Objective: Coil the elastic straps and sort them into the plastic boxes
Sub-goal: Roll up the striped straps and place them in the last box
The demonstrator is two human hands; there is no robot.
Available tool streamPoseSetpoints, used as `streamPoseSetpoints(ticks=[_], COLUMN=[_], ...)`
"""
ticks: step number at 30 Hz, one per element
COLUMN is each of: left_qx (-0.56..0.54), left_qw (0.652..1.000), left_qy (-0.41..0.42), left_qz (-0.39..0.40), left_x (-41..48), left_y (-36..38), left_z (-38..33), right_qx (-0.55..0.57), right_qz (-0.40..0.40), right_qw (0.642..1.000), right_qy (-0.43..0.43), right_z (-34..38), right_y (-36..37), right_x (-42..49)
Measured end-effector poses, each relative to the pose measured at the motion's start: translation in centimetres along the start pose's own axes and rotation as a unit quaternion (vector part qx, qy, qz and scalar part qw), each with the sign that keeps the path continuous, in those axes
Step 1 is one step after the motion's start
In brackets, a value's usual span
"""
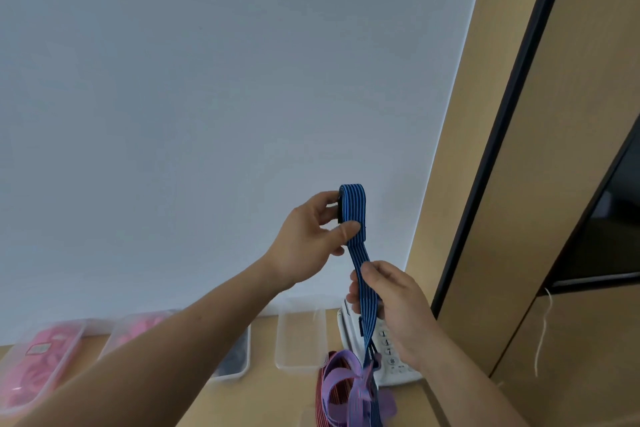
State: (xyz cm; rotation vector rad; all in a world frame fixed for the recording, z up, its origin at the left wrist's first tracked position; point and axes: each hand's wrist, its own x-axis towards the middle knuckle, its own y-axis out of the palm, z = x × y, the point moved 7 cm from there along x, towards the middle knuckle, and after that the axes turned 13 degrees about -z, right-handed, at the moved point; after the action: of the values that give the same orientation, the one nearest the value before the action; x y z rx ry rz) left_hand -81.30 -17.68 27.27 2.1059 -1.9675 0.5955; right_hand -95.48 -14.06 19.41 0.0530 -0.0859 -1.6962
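view: head-worn | faces: white wall point(207, 80), forward | desk point(270, 402) at bottom edge | near

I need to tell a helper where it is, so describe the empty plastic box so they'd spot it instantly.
On the wooden desk against the white wall, clear boxes stand in a row. The empty plastic box is rightmost, beside the white telephone. Its neighbours hold pink straps or dark contents; it looks bare.

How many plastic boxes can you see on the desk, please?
4, along the wall: far-left box and second box hold pink straps, third box dark contents, fourth box empty. The forearm may hide more.
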Motion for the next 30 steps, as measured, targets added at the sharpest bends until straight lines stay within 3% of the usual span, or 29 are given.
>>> streamPoseSetpoints(ticks=[3,6,9,17,18,19,20,21,22,23,24,25,27,30], left_qx=[0.114,0.273,0.302,0.363,0.363,0.345,0.312,0.255,0.17,0.077,0.004,-0.032,-0.053,-0.086], left_qw=[0.987,0.921,0.861,0.76,0.772,0.813,0.875,0.94,0.983,0.99,0.976,0.963,0.962,0.974], left_qy=[0.114,0.279,0.41,0.539,0.521,0.469,0.371,0.226,0.054,-0.099,-0.203,-0.244,-0.217,-0.177], left_qz=[-0.009,0.001,-0.011,0.012,0.017,0.016,0.018,0.03,0.046,0.06,0.077,0.109,0.156,0.112], left_x=[-0.4,-2.4,-4.0,-5.2,-5.1,-4.6,-3.8,-3.0,-2.8,-2.9,-3.3,-3.6,-3.9,-3.4], left_y=[-0.2,0.9,1.4,1.7,1.7,1.6,1.3,0.9,0.7,0.8,1.2,1.6,2.1,1.9], left_z=[-0.3,-0.7,-1.4,-0.2,0.0,0.2,0.8,1.8,3.1,4.1,4.7,4.6,3.5,2.1], right_qx=[0.01,0.014,0.02,0.049,0.044,0.042,0.044,0.047,0.05,0.049,0.045,0.038,0.023,0.023], right_qz=[-0.02,-0.023,-0.023,0.004,-0.001,-0.007,-0.015,-0.023,-0.03,-0.036,-0.039,-0.037,-0.029,-0.038], right_qw=[1.0,1.0,0.999,0.998,0.998,0.999,0.999,0.999,0.998,0.998,0.998,0.998,0.999,0.999], right_qy=[0.005,0.005,0.021,0.046,0.04,0.031,0.021,0.013,0.005,-0.003,-0.013,-0.021,-0.033,-0.029], right_z=[0.2,0.7,0.6,-0.2,-0.1,0.0,0.3,0.5,0.8,1.0,1.1,1.2,1.2,0.7], right_y=[-0.2,0.1,0.1,0.4,0.4,0.3,0.2,0.0,-0.1,-0.2,-0.3,-0.2,0.1,0.2], right_x=[-0.1,-0.3,-0.5,-0.9,-1.0,-1.0,-1.0,-0.9,-0.9,-0.8,-0.8,-0.8,-1.0,-1.3])
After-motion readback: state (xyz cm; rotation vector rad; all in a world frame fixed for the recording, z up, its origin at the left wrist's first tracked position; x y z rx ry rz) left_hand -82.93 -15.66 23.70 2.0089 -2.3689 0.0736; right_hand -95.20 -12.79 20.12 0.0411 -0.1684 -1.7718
